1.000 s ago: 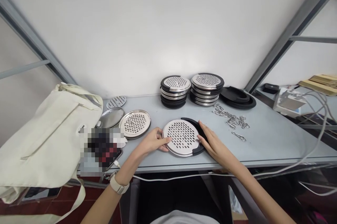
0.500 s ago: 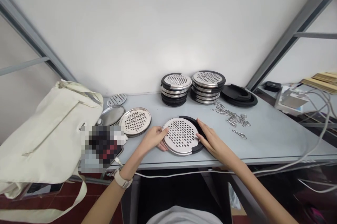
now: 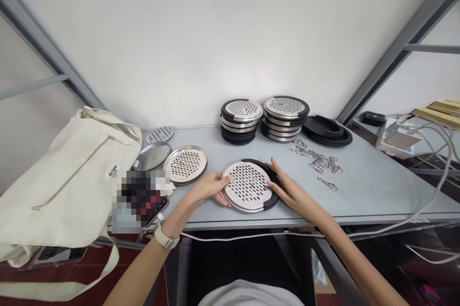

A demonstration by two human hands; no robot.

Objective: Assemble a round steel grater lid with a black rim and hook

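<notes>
In front of me a round metal grater, its disc full of slots, lies at the table's near edge. A black curved rim piece hugs its right side. My left hand grips the left edge, thumb on top and fingers below. On the other side my right hand holds the black rim, its thumb on the disc's edge and the index finger slightly lifted. Behind stand two stacks of similar graters, a left stack and a right stack. A loose grater plate rests to the left.
Plain metal discs and a small slotted disc lie far left, beside a cream bag and a phone. Metal snap hooks and black round parts are to the right. A white cable runs along the front edge.
The fingers of my right hand have loosened and lifted a little from the black rim. The grater has barely moved, and my left hand keeps its grip.
</notes>
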